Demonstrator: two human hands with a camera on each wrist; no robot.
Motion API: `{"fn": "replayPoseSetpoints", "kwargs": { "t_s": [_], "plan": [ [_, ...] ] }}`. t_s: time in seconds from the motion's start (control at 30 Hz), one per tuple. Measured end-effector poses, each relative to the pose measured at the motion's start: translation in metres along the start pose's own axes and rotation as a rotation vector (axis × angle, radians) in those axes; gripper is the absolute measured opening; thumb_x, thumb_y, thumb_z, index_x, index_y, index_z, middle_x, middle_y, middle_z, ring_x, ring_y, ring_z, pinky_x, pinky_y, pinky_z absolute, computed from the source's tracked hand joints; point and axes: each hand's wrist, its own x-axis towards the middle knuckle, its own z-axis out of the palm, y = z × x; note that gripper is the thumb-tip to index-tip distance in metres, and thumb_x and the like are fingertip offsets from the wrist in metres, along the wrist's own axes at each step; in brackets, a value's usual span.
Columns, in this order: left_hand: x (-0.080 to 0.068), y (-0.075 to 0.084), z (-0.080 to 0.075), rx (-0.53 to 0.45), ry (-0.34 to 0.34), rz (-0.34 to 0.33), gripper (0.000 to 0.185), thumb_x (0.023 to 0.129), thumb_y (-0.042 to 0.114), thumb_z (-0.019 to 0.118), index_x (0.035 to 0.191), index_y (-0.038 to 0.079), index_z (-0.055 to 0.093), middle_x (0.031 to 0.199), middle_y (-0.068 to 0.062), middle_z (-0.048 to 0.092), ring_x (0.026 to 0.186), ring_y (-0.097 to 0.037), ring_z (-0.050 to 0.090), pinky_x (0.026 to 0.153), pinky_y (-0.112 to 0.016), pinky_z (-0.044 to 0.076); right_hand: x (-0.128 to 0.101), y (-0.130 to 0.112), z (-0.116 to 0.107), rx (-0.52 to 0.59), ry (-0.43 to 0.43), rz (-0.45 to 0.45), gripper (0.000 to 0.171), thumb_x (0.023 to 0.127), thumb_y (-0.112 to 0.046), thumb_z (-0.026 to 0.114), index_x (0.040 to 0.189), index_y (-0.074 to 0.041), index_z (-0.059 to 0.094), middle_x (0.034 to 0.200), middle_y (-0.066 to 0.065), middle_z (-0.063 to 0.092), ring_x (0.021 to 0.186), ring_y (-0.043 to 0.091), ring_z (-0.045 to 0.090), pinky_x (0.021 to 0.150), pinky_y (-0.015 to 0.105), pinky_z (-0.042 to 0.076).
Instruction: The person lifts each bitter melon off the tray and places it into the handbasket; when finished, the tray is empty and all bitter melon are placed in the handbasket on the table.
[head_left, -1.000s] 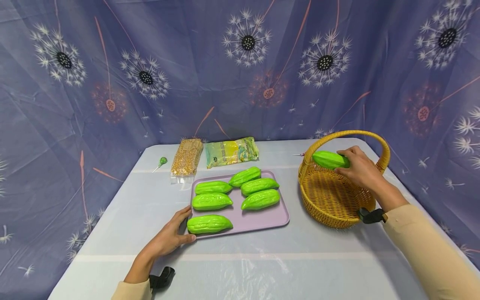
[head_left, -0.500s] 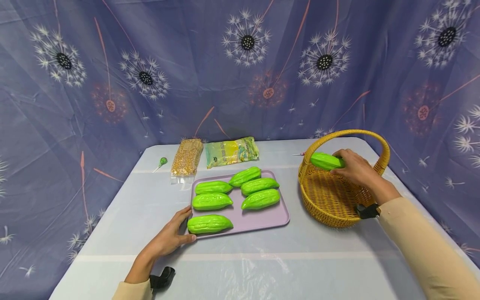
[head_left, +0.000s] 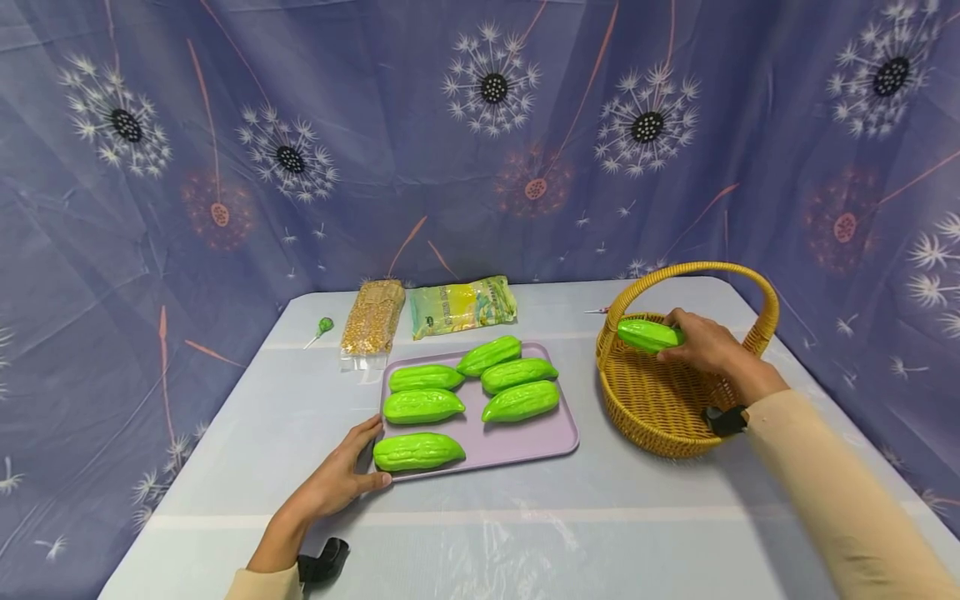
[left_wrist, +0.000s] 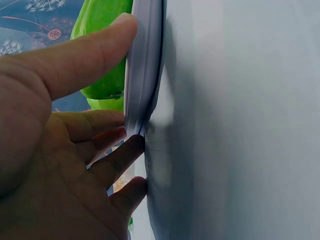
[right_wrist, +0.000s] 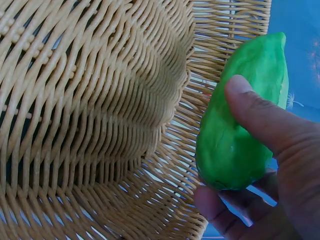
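Observation:
My right hand grips a green bitter melon inside the wicker basket, low under its arched handle. In the right wrist view the thumb lies across the melon, with the woven basket wall beside it. My left hand holds the lilac tray at its near left corner, thumb on the front rim and fingers along the left side. Several more bitter melons lie on the tray, one close by that hand. The left wrist view shows the thumb against the tray rim.
Behind the tray lie a clear bag of yellow kernels and a green and yellow packet. A green lollipop is at the back left. A thin lollipop stick shows left of the basket handle. A patterned curtain closes the back.
My right hand has lowered the bitter melon into the basket and shifted slightly left. The left hand, tray and the other melons have stayed in place.

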Motion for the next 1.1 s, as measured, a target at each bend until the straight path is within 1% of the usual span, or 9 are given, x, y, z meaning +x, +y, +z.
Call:
{"fn": "replayPoseSetpoints", "kwargs": {
  "t_s": [0.1, 0.2, 0.37, 0.47, 0.67, 0.8, 0.93, 1.03, 1.1],
  "plan": [
    [0.0, 0.0, 0.0, -0.002, -0.002, 0.003, 0.087, 0.079, 0.026, 0.075, 0.146, -0.003, 0.028, 0.157, -0.016, 0.018, 0.145, -0.042, 0.011, 0.114, -0.061, 0.012, 0.001, 0.002, 0.003, 0.001, -0.014, 0.002, 0.058, 0.079, -0.032, 0.075, 0.119, -0.002, 0.046, 0.105, 0.021, 0.059, 0.088, 0.031, 0.056, 0.071, 0.043, 0.044],
    [0.0, 0.0, 0.0, -0.002, -0.003, 0.004, 0.087, 0.079, 0.026, 0.075, 0.146, -0.003, 0.028, 0.157, -0.016, 0.018, 0.145, -0.042, 0.011, 0.114, -0.061, 0.013, 0.001, 0.003, 0.005, 0.0, -0.017, 0.006, 0.058, 0.078, -0.03, 0.076, 0.12, -0.001, 0.047, 0.109, 0.024, 0.058, 0.092, 0.036, 0.057, 0.073, 0.047, 0.044],
    [0.0, 0.0, 0.001, -0.002, -0.001, 0.003, 0.086, 0.079, 0.026, 0.075, 0.146, -0.003, 0.028, 0.157, -0.016, 0.018, 0.145, -0.042, 0.012, 0.114, -0.06, 0.013, 0.002, 0.003, 0.01, -0.018, -0.033, 0.019, 0.062, 0.08, -0.027, 0.074, 0.125, 0.004, 0.045, 0.115, 0.028, 0.054, 0.098, 0.041, 0.055, 0.076, 0.052, 0.044],
    [-0.001, -0.001, 0.001, -0.004, 0.0, 0.003, 0.086, 0.079, 0.026, 0.075, 0.145, -0.003, 0.029, 0.157, -0.016, 0.018, 0.145, -0.042, 0.012, 0.114, -0.061, 0.013, 0.003, 0.002, 0.013, -0.024, -0.038, 0.026, 0.062, 0.081, -0.024, 0.073, 0.127, 0.005, 0.044, 0.116, 0.029, 0.053, 0.1, 0.041, 0.054, 0.077, 0.053, 0.044],
    [0.0, 0.0, 0.002, -0.011, -0.001, 0.001, 0.087, 0.078, 0.026, 0.075, 0.145, -0.003, 0.028, 0.157, -0.016, 0.018, 0.145, -0.041, 0.011, 0.115, -0.06, 0.013, 0.003, 0.0, 0.018, -0.029, -0.03, 0.02, 0.06, 0.08, -0.021, 0.074, 0.125, 0.006, 0.045, 0.117, 0.03, 0.052, 0.099, 0.041, 0.054, 0.076, 0.053, 0.045],
    [0.0, 0.0, 0.001, -0.012, 0.001, -0.005, 0.087, 0.078, 0.026, 0.075, 0.146, -0.003, 0.028, 0.157, -0.016, 0.018, 0.145, -0.041, 0.011, 0.115, -0.06, 0.013, 0.004, 0.0, 0.019, -0.029, -0.032, 0.019, 0.062, 0.081, -0.024, 0.073, 0.126, 0.007, 0.044, 0.121, 0.032, 0.05, 0.104, 0.044, 0.052, 0.081, 0.056, 0.044],
    [0.0, -0.001, 0.001, -0.005, 0.003, -0.008, 0.087, 0.078, 0.025, 0.075, 0.146, -0.002, 0.028, 0.157, -0.016, 0.018, 0.145, -0.041, 0.012, 0.114, -0.06, 0.013, 0.005, 0.001, 0.019, -0.015, -0.053, 0.026, 0.068, 0.085, -0.034, 0.068, 0.131, 0.008, 0.041, 0.131, 0.036, 0.043, 0.117, 0.051, 0.044, 0.093, 0.063, 0.039],
    [0.001, -0.001, 0.001, -0.002, 0.001, -0.009, 0.087, 0.078, 0.025, 0.075, 0.146, -0.002, 0.028, 0.157, -0.016, 0.018, 0.145, -0.041, 0.012, 0.115, -0.06, 0.013, 0.005, 0.001, 0.019, -0.012, -0.065, 0.027, 0.072, 0.087, -0.039, 0.063, 0.134, 0.01, 0.039, 0.136, 0.038, 0.037, 0.123, 0.055, 0.037, 0.098, 0.066, 0.035],
    [0.001, -0.001, 0.001, -0.006, -0.001, -0.006, 0.087, 0.079, 0.025, 0.075, 0.146, -0.002, 0.028, 0.157, -0.015, 0.017, 0.145, -0.041, 0.011, 0.115, -0.06, 0.013, 0.006, 0.001, 0.019, -0.013, -0.068, 0.026, 0.073, 0.088, -0.04, 0.062, 0.135, 0.01, 0.038, 0.137, 0.039, 0.035, 0.124, 0.056, 0.035, 0.099, 0.066, 0.034]
  ]
}}
